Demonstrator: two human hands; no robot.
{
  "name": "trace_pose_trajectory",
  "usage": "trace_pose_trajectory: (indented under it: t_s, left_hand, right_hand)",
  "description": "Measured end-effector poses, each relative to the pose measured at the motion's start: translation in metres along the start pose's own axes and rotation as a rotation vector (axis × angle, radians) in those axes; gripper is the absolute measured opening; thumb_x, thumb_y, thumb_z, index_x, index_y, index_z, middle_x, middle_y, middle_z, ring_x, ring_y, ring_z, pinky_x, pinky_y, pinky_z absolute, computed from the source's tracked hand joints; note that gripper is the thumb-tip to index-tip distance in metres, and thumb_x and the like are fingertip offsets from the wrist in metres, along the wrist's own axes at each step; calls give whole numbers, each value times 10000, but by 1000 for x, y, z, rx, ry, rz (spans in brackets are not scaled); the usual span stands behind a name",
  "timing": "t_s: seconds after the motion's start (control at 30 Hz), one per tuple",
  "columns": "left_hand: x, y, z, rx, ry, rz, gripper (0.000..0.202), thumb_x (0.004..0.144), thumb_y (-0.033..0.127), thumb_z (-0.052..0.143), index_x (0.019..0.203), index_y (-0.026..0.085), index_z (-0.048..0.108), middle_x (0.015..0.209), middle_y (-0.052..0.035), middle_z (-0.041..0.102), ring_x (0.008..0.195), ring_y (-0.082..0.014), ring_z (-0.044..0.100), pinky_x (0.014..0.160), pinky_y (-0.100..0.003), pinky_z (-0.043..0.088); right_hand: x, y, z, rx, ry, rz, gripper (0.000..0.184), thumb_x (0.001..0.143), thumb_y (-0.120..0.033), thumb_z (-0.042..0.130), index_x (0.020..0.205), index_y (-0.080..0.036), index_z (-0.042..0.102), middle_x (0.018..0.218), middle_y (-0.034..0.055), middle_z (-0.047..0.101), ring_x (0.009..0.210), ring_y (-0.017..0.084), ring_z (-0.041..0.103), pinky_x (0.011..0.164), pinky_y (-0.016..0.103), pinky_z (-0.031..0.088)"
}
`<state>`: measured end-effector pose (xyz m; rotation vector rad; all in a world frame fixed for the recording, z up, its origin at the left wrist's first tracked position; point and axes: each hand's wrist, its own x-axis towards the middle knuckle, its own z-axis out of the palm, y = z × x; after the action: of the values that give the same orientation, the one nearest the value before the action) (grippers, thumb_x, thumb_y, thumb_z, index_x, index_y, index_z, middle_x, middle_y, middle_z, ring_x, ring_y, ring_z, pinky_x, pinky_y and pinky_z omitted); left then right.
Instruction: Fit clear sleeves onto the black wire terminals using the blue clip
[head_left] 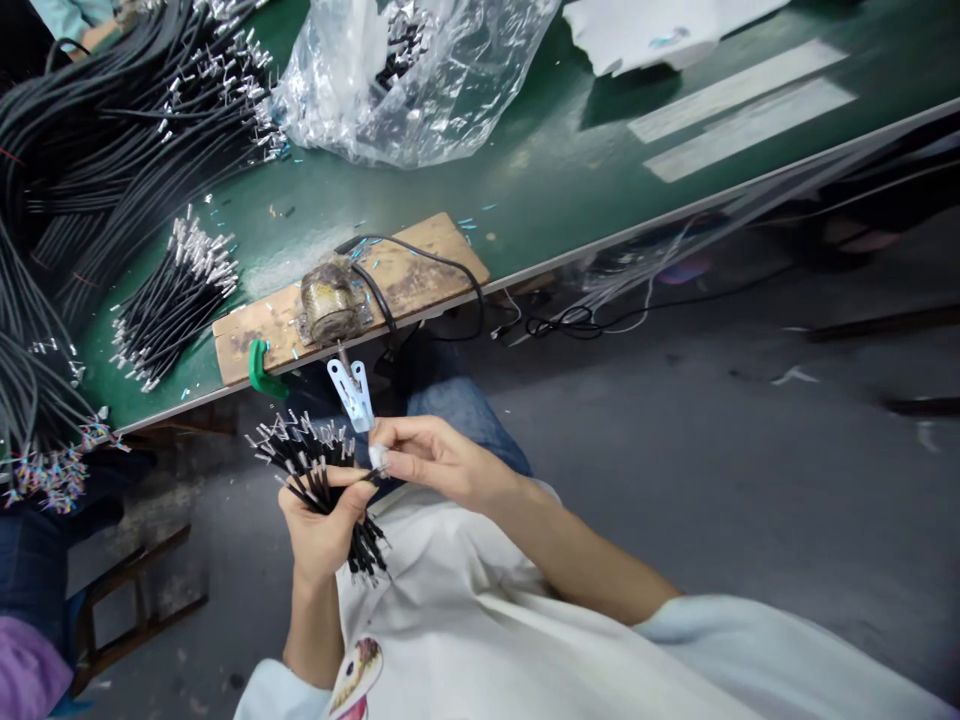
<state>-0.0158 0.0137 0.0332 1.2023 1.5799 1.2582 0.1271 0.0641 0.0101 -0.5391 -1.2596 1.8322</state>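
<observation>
Grey floor (675, 500) fills the right of the view, and a long green surface (540, 200) slants across the upper half. Seen from above, a person in a pale apron (480, 620) sits at its near edge.

The left hand (319, 530) is closed around a bundle of short black cables (296, 450), held over the lap, silvery tips fanning upward and the other ends poking out below. The right hand (435, 465) has thumb and forefinger together on a small white bit (377, 455), too blurred to name, next to the end of one cable beside the left thumb.

Just above those fingertips is a light-blue clothes peg (351, 395), at the end of a shaft from a grimy, rounded device (330, 305). That device is mounted on a wooden board (450, 245) lying along the edge, with a green clip (261, 372) at the board's front.

Left of the board lies another bundle of short cables (176, 290). Long black cables (97, 170) heap behind it. Farther back sit a clear plastic bag (480, 70) and, to its right, white sheeting (645, 35). At lower left, a purple sleeve (30, 670) belongs to another person.
</observation>
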Motion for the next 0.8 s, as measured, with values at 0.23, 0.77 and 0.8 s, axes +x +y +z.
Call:
trace_pose_trajectory:
  t_s: [0.23, 0.77, 0.8]
  left_hand:
    - [1, 5, -3, 38, 125, 62, 170, 553, 80, 737, 621, 235, 742, 579, 25, 712, 527, -132, 668, 573, -204, 552]
    - [14, 19, 5, 187, 181, 157, 121, 586, 102, 730, 621, 218, 721, 587, 39, 712, 517, -126, 661, 552, -213, 553]
    - [14, 20, 6, 197, 176, 144, 106, 590, 107, 728, 616, 209, 719, 585, 29, 712, 517, -136, 662, 549, -225, 556]
  right_hand:
    - [36, -24, -13, -197, 321, -54, 415, 736, -515, 580, 573, -139, 512, 564, -20, 445, 558, 92, 380, 539, 240, 307]
    - [60, -23, 7, 192, 398, 19, 345, 595, -373, 686, 435, -156, 471, 429, -62, 390, 453, 60, 321, 454, 223, 252]
    - [60, -22, 7, 173, 407, 28, 358, 594, -385, 691, 432, -156, 468, 429, -60, 394, 449, 60, 322, 451, 224, 250]
